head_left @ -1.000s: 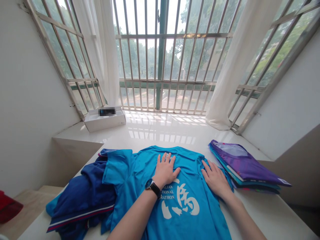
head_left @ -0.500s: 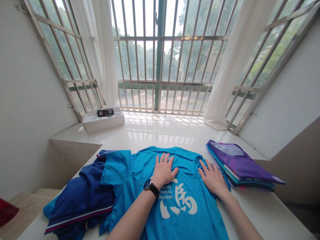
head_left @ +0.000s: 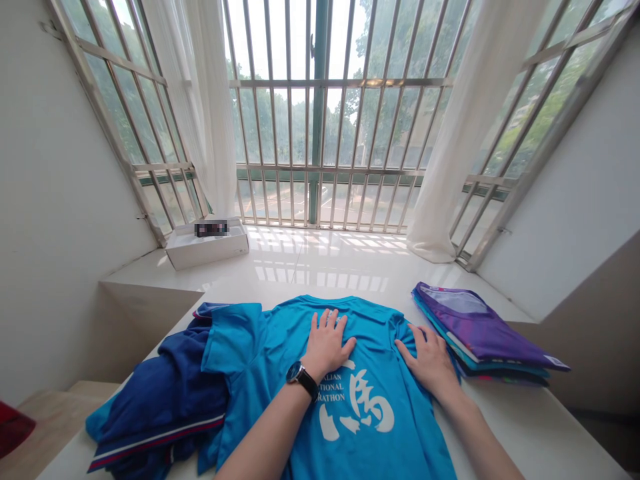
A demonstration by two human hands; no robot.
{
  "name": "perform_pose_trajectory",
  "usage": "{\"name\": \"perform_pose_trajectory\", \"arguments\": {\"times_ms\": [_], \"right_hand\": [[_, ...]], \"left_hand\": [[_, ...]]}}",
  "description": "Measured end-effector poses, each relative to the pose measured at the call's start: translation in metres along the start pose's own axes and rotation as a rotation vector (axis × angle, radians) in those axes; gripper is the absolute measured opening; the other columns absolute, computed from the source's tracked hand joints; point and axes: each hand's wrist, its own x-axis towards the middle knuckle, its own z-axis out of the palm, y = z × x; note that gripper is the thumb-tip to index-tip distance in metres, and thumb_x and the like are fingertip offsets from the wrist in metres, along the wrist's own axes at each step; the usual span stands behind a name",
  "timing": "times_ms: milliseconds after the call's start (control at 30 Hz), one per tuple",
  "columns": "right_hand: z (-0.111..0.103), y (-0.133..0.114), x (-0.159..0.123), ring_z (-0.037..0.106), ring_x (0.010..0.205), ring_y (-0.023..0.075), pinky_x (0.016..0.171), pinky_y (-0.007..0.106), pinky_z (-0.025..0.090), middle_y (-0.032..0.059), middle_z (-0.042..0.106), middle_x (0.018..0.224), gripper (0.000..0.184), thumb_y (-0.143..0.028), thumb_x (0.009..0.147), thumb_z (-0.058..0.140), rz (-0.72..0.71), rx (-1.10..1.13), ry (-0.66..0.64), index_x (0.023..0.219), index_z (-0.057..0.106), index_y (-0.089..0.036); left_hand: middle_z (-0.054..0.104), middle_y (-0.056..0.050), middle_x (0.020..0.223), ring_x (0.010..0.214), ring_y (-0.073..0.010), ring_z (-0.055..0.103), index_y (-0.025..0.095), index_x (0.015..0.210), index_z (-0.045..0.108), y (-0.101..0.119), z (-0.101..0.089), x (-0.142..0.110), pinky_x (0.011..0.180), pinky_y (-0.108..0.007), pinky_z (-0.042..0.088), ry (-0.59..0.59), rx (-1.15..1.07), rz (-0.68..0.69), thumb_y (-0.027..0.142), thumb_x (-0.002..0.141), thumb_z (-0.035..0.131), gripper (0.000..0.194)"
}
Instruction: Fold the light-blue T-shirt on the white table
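Blue T-shirt [head_left: 377, 333] laid out on white tabletop [head_left: 545, 433], centre, neckline toward the window, lower end cut off by the frame edge. White print [head_left: 373, 408] seen on the upward side: one large character plus small lettering, partly covered by left forearm [head_left: 270, 433]; only "ALIAN", "TIONAL", "RATHON" can be read.

Left hand [head_left: 327, 340] placed palm down on upper middle of shirt, fingers spread, nothing gripped. Black-strapped watch [head_left: 296, 371] worn on left wrist. Right hand [head_left: 430, 359] rested on the shirt's right shoulder/sleeve area, thumb held apart from fingers, fingers slightly bent; no grip seen, though fabric under the fingertips can't be made out.

Left sleeve [head_left: 233, 337] of shirt spread out sideways, lying against a rumpled navy garment [head_left: 165, 400] with white and red stripes near its edge. More blue fabric [head_left: 100, 420] shown at that garment's left side. Folded stack of clothes [head_left: 493, 330] set just beside the right hand, purple piece on top, blue and darker layers below.

Behind: white ledge [head_left: 320, 260], with white box [head_left: 210, 253] placed at left and a pixelated dark item [head_left: 212, 229] on it. Barred window [head_left: 320, 83] flanked by white curtains [head_left: 450, 180]. Red item [head_left: 14, 427] cut off at left edge.
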Motion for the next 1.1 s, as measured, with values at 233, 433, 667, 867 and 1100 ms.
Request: {"name": "perform_pose_trajectory", "arguments": {"times_ms": [233, 433, 667, 867, 1100], "right_hand": [[0.0005, -0.0015, 0.0000, 0.048, 0.123, 0.0336, 0.105, 0.044, 0.040, 0.0169, 0.055, 0.134, 0.061, -0.054, 0.092, 0.037, 0.019, 0.000, -0.022, 0.133, 0.056, -0.013], [0.0037, -0.0006, 0.0020, 0.044, 0.132, 0.0316, 0.111, 0.043, 0.034, 0.0168, 0.050, 0.143, 0.065, -0.053, 0.093, 0.033, 0.027, 0.003, -0.096, 0.139, 0.051, -0.010], [0.0003, -0.0030, 0.0027, 0.032, 0.144, 0.0287, 0.117, 0.042, 0.026, 0.0154, 0.036, 0.156, 0.066, -0.050, 0.097, 0.029, 0.023, -0.073, -0.232, 0.150, 0.039, -0.013], [0.0003, -0.0033, 0.0020, 0.029, 0.146, 0.0281, 0.118, 0.043, 0.025, 0.0147, 0.033, 0.158, 0.066, -0.050, 0.097, 0.028, 0.016, -0.098, -0.248, 0.152, 0.036, -0.013], [0.0027, -0.0019, 0.0016, 0.032, 0.145, 0.0287, 0.118, 0.043, 0.026, 0.0155, 0.035, 0.157, 0.065, -0.049, 0.098, 0.029, 0.007, -0.088, -0.220, 0.150, 0.038, -0.013]], "left_hand": [[0.034, -0.008, 0.158, 0.147, -0.0325, 0.022, 0.026, 0.150, 0.038, 0.0000, -0.0001, 0.0000, 0.119, -0.060, 0.012, -0.002, -0.007, 0.003, 0.064, 0.097, 0.024, 0.066], [0.035, -0.009, 0.158, 0.146, -0.0328, 0.024, 0.025, 0.149, 0.040, 0.0011, -0.0007, -0.0011, 0.118, -0.060, 0.013, 0.007, -0.003, -0.001, 0.062, 0.097, 0.026, 0.065], [0.035, -0.009, 0.158, 0.146, -0.0327, 0.023, 0.026, 0.149, 0.039, 0.0013, -0.0016, -0.0009, 0.118, -0.060, 0.013, 0.002, 0.003, -0.001, 0.062, 0.097, 0.026, 0.065], [0.035, -0.009, 0.157, 0.146, -0.0328, 0.024, 0.025, 0.149, 0.039, 0.0015, -0.0016, -0.0005, 0.118, -0.060, 0.013, 0.000, 0.006, 0.003, 0.061, 0.098, 0.027, 0.064], [0.034, -0.009, 0.158, 0.146, -0.0331, 0.023, 0.025, 0.150, 0.039, 0.0010, -0.0002, 0.0005, 0.119, -0.060, 0.012, 0.001, -0.003, 0.005, 0.061, 0.097, 0.027, 0.065]]}}
